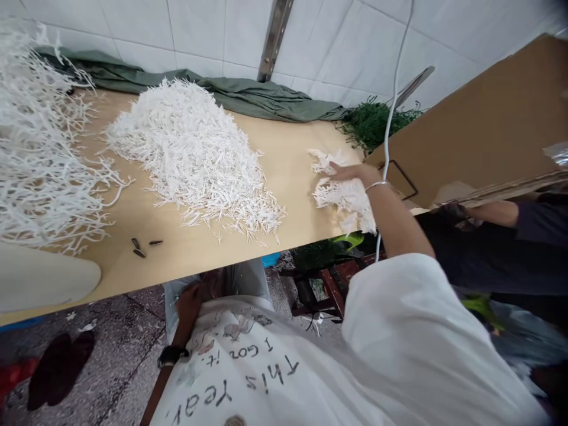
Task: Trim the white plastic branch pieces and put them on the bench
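On the tan table (177, 254), my right hand (350, 173) reaches over a small pile of white branched pieces (344, 195) near the right end. Its fingers point left and seem to touch the pieces; the thumb is apart from the others. My left hand (190, 302) rests low at my lap, below the table's front edge, its fingers partly hidden and dark. A large heap of small white sprigs (190, 154) lies left of the middle. Longer white branching strands (39, 142) are piled at the far left.
Green cloth (244, 97) lies along the wall. Green sprigs (370, 124) sit by a cardboard box (483, 124) at the right. A white cable (393, 100) hangs near my right wrist. Another person's arm (494, 213) is at the far right. Several dark seeds (139, 253) lie front left.
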Available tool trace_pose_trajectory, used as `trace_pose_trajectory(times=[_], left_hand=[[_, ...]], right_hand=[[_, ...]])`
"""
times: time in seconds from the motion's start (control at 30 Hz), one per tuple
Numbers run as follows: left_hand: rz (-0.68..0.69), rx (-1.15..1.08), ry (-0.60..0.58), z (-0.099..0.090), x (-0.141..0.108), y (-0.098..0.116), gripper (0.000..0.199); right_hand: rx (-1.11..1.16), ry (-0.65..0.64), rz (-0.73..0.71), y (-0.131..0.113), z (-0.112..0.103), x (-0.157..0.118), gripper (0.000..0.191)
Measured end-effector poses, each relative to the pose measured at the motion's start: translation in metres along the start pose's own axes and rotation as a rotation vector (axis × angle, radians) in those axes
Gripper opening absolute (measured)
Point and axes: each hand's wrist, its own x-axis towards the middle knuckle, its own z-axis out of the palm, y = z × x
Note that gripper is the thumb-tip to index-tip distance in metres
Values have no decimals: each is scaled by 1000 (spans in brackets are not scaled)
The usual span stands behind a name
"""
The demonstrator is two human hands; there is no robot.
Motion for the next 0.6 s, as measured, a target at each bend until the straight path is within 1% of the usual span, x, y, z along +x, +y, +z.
trace_pose_trajectory(times=[0.07, 0.1, 0.13, 0.17, 0.27, 0.3, 0.33, 0.37, 0.4, 0.43, 0.47, 0.5, 0.53, 0.57, 0.6], left_hand=[[5, -15, 11, 0, -2, -3, 36], [9, -19, 15, -1, -3, -3, 36], [15, -21, 19, -1, -4, -4, 35], [23, -22, 21, -2, -4, -4, 35], [38, -18, 18, -3, -4, -4, 34], [36, -15, 14, -4, -3, -3, 35], [32, -11, 8, -4, -2, -2, 35], [28, -5, 2, -4, -1, -1, 35], [27, 1, -5, -3, 0, 0, 36], [30, 8, -12, -3, 1, 2, 37], [36, 16, -20, -3, 2, 3, 38], [44, 24, -29, -2, 2, 5, 38], [51, 33, -37, -2, 3, 6, 39], [55, 42, -44, -1, 4, 7, 39], [56, 50, -49, -1, 4, 7, 40]], right_hand=[[32, -67, 20, 2, 10, 14, 47], [46, -64, 26, 3, 9, 17, 55], [62, -33, 26, 7, 5, 18, 61], [82, 28, 19, 11, -2, 15, 66], [131, 291, 8, 31, -33, -11, 69], [133, 334, 18, 38, -41, -23, 73], [126, 313, 35, 45, -46, -36, 80], [113, 231, 61, 50, -47, -48, 90], [100, 110, 96, 53, -44, -58, 102], [96, -19, 138, 55, -35, -67, 115], [101, -124, 187, 54, -23, -72, 126], [110, -198, 242, 52, -8, -75, 133], [132, -207, 294, 50, 8, -74, 134], [139, -188, 316, 47, 24, -70, 130], [143, -159, 330, 46, 37, -64, 121]])
